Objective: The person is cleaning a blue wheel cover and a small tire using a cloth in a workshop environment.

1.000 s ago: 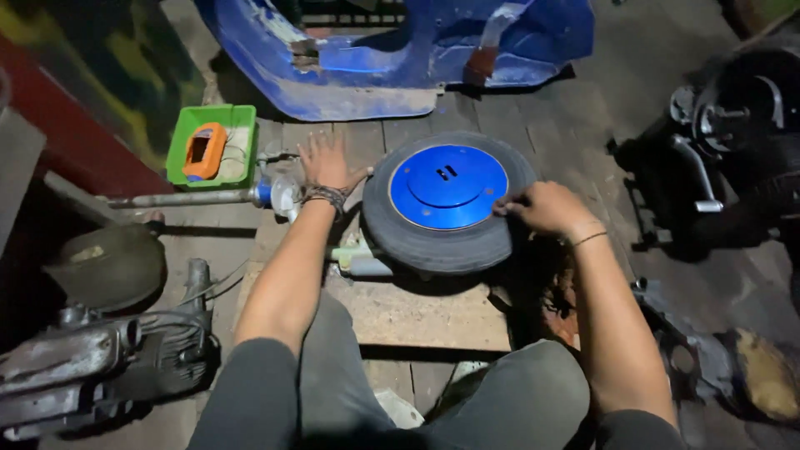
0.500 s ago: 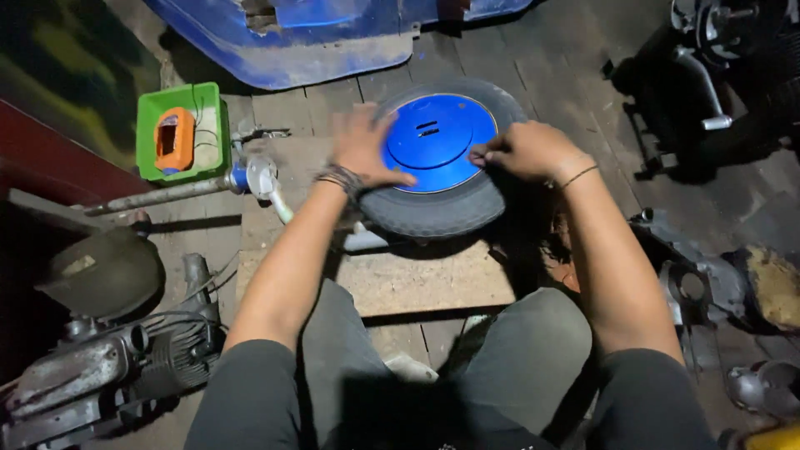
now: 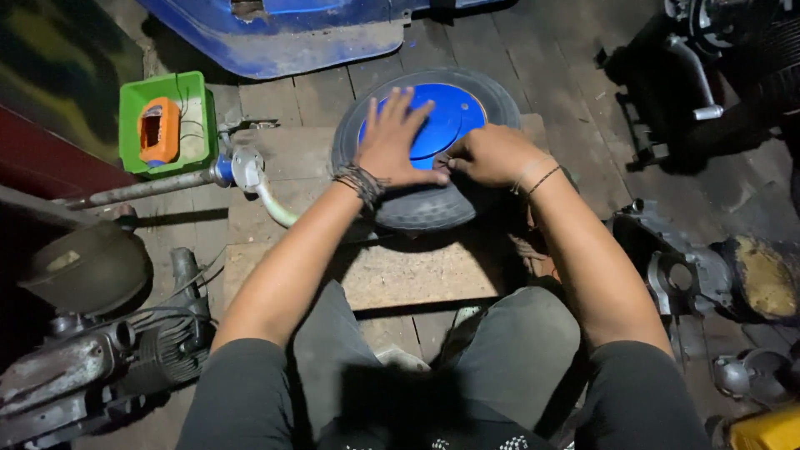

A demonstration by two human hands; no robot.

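A small black tyre [image 3: 417, 204] on a blue wheel rim [image 3: 454, 117] lies flat on a wooden board [image 3: 400, 271] in front of me. My left hand [image 3: 393, 142] rests palm-down on the blue rim, fingers spread. My right hand [image 3: 490, 155] sits at the near edge of the rim where it meets the tyre, fingers curled and pressing there. Whether it grips something small is hidden by the fingers. Both wrists wear thin bracelets.
A green tray [image 3: 133, 100] holding an orange device [image 3: 158, 129] stands at the left. A metal bar with a white tube [image 3: 237, 171] lies beside the tyre. Engine parts [image 3: 92, 350] sit left and right [image 3: 692, 275]. A blue scooter body [image 3: 292, 33] is behind.
My left hand moved from the floor beside the tyre onto the blue rim. My right hand shifted from the tyre's right edge to the rim's near edge. The view drifted.
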